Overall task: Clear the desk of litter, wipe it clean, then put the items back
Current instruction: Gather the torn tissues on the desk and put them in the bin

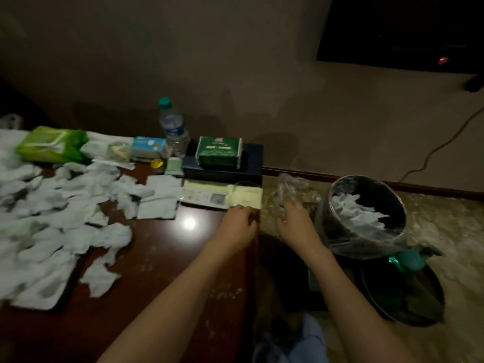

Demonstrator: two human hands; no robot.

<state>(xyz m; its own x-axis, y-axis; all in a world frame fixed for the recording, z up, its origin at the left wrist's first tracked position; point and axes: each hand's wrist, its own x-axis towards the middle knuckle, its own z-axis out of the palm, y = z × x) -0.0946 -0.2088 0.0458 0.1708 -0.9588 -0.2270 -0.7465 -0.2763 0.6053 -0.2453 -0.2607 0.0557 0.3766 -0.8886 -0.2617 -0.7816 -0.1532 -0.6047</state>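
At the desk's (162, 258) right edge, a crumpled clear plastic wrapper (285, 189) is gripped by the curled right hand (293, 218) beside one lined bin (366, 216); the left hand (239, 221) pinches a yellow packet (246, 197) lying lengthwise left-to-right. Scattered white tissues (65, 205), too many to count, lie leftward.
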